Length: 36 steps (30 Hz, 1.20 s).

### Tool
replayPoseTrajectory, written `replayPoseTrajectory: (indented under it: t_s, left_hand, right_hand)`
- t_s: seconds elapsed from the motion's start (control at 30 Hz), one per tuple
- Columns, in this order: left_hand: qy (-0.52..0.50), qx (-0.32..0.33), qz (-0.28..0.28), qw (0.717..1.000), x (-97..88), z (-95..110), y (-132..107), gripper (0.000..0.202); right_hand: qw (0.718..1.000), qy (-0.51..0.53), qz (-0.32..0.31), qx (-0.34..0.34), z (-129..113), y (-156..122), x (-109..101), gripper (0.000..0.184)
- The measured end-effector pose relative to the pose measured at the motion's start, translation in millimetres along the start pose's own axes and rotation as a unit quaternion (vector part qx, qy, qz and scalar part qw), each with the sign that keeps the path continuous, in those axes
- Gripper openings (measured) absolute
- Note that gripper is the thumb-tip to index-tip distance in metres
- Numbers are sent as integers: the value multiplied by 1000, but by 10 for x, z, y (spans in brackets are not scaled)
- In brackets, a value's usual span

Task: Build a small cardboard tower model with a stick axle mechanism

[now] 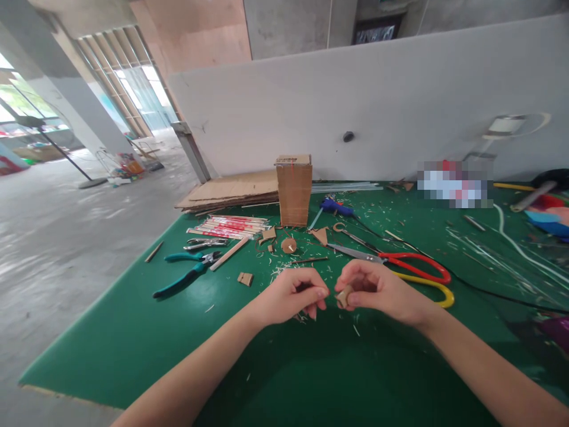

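Both my hands hover close together above the green table point(133, 338), near its middle. My right hand point(377, 290) pinches a small brown cardboard piece point(343, 296) between thumb and fingers. My left hand point(293, 293) is curled shut, its fingertips pressed together right beside that piece; what it pinches, if anything, is too small to make out. Cardboard scraps and pale shavings lie under and around the hands.
Red-and-yellow-handled scissors point(413, 270) lie just right of my right hand. Teal pliers point(186, 274), a wooden stick point(229, 254), a bundle of red-wrapped sticks point(229, 226), an upright cardboard box point(293, 190), flat cardboard sheets point(231, 190) and a blue glue gun point(335, 207) lie farther back.
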<state>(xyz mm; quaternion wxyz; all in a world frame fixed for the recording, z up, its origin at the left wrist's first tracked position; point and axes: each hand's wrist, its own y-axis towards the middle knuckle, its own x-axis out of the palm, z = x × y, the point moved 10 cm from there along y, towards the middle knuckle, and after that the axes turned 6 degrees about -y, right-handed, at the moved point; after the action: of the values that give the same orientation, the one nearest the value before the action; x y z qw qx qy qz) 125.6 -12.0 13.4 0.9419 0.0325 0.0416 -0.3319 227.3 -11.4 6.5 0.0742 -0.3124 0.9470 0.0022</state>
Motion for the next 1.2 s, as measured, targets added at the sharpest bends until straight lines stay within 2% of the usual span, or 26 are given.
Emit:
replayPoseTrajectory:
  t_s: [0.07, 0.13, 0.17, 0.23, 0.27, 0.33, 0.37, 0.43, 0.53, 0.63, 0.7, 0.77, 0.9, 0.97, 1.0, 1.1, 1.2]
  left_hand:
    - [31, 11, 47, 998, -146, 35, 10, 25]
    - [171, 33, 104, 979, -301, 108, 7, 30]
    - [268, 45, 123, 954, -345, 146, 3, 32]
    - [444, 59, 128, 885, -345, 164, 8, 29]
    - [501, 62, 118, 855, -319, 140, 14, 26]
    - [552, 65, 106, 825, -280, 94, 13, 39]
    - [555, 73, 107, 822, -260, 98, 5, 46]
    - [521, 100, 97, 842, -188, 139, -13, 50]
    - [394, 118, 51, 910, -70, 182, -16, 44]
    - [304, 97, 65, 946, -115, 176, 2, 21]
    - [290, 90, 68, 950, -135, 152, 14, 13]
    - [312, 91, 59, 944, -113, 123, 23, 14]
    - [416, 79, 43, 905, -52, 36, 30, 10]
    - [451, 76, 28, 889, -13, 11, 25, 10]
    - [457, 76, 26, 886, -7, 16, 18, 11]
    - [442, 69, 39, 893, -45, 48, 8, 12]
    - [418, 43, 52, 906, -72, 23, 58, 12]
  right_hand:
    - [1000, -15, -4, 2, 0, -3, -32, 19]
    - [998, -64, 17, 15, 36, 6, -118, 22]
    - [994, -97, 40, 20, 56, 12, -181, 23]
    - [978, -185, 95, 15, 67, 21, -302, 23]
    - [964, -239, 117, 4, 52, 25, -335, 21]
    - [929, -340, 146, -29, 7, 33, -327, 15]
    - [914, -372, 153, -43, -8, 38, -295, 14]
    - [910, -379, 156, -61, -9, 53, -204, 15]
    - [938, -305, 145, -73, 2, 75, -49, 11]
    - [952, -261, 139, -79, -11, 82, 59, 7]
    - [954, -255, 136, -74, -6, 84, 83, 8]
    - [960, -248, 115, -60, 36, 97, 104, 13]
    - [960, -265, 80, -46, 74, 98, 99, 34]
    - [931, -341, 113, -63, -7, 71, -2, 38]
    - [906, -394, 139, -74, -63, 52, -73, 37]
    - [804, -544, 224, -88, -194, -10, -357, 31]
    - [704, -652, 277, -47, -146, -28, -720, 34]
